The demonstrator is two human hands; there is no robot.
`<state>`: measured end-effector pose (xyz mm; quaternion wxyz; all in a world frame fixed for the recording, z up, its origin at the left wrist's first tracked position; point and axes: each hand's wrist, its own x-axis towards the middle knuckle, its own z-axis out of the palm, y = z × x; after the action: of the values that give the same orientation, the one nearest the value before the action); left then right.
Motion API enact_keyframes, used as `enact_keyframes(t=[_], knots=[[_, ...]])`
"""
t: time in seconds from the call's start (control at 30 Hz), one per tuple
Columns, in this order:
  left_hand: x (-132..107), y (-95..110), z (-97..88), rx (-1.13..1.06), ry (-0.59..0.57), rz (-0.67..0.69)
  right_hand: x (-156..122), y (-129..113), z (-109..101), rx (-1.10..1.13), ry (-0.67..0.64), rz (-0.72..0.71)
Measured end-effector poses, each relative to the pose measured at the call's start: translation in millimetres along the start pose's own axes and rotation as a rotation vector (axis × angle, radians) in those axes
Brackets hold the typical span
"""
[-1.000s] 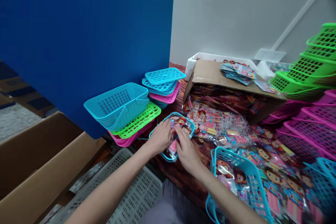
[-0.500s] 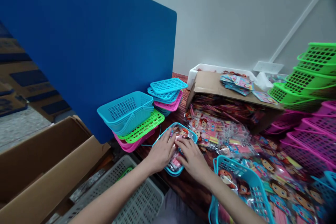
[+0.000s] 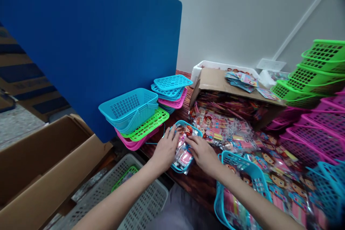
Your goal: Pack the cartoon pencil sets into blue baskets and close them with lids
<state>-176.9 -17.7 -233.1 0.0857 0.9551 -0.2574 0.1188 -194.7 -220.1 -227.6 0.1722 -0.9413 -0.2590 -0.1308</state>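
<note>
A small blue basket [image 3: 200, 132] filled with clear plastic packets [image 3: 184, 154] sits on the dark wood-patterned table in front of me. My left hand [image 3: 166, 149] lies along its left side, fingers stretched out and touching the rim and packets. From the right, my right hand [image 3: 203, 152] rests its slightly bent fingers on the packets; its thumb is partly hidden. The packets show pink pieces and cartoon figures. Under my right forearm stands a second blue basket [image 3: 260, 176] holding similar packets.
Many loose packets [image 3: 280, 181] spread across the table's right. Behind them is an open cardboard box [image 3: 215, 79]. Stacked green baskets [image 3: 323, 55] and pink baskets [image 3: 320, 129] rise at right. Left are blue baskets [image 3: 129, 106], lids [image 3: 172, 82], a blue panel [image 3: 107, 36] and a grey crate [image 3: 151, 201].
My right hand has drawn slightly right, and its fingers are more bent. The left hand has shifted toward the basket's left rim, leaving more packets visible. The view has tilted slightly.
</note>
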Motion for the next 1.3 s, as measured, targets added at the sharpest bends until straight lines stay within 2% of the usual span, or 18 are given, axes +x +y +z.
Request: enact_keyframes(t=[0.17,0.33,0.47,0.57,0.7,0.8,0.87,0.93,1.07,1.3], knots=[[7.6,14.6,-1.7,-0.079,0.021,-0.027,4.2,-4.0,15.9,-0.198,-0.010,-0.007],[2.5,21.0,6.8,-0.080,0.006,0.020,6.2,11.3,16.2,0.013,0.032,-0.061],[-2.1,23.4,13.1,-0.069,-0.005,-0.004,13.5,28.5,-2.0,0.095,0.151,-0.075],[-1.2,26.2,10.8,-0.090,-0.037,-0.009,55.4,30.6,-25.4,-0.004,0.281,-0.109],[-1.8,26.1,3.4,-0.181,-0.070,-0.015,150.6,19.3,-54.1,-0.162,0.383,-0.092],[-4.2,24.0,1.9,-0.234,-0.065,-0.048,211.0,9.7,-62.8,-0.409,0.279,-0.108],[-5.6,23.3,3.3,-0.249,-0.052,-0.071,234.4,5.8,-62.7,-0.558,0.167,-0.146],[-6.6,23.4,5.5,-0.254,-0.032,-0.083,245.3,3.8,-60.5,-0.626,0.103,-0.186],[-8.1,24.3,8.2,-0.263,0.007,-0.074,248.4,2.4,-60.6,-0.655,0.076,-0.240],[-6.7,22.0,6.4,-0.283,0.087,-0.028,253.7,1.9,-81.6,-0.708,0.058,-0.324]])
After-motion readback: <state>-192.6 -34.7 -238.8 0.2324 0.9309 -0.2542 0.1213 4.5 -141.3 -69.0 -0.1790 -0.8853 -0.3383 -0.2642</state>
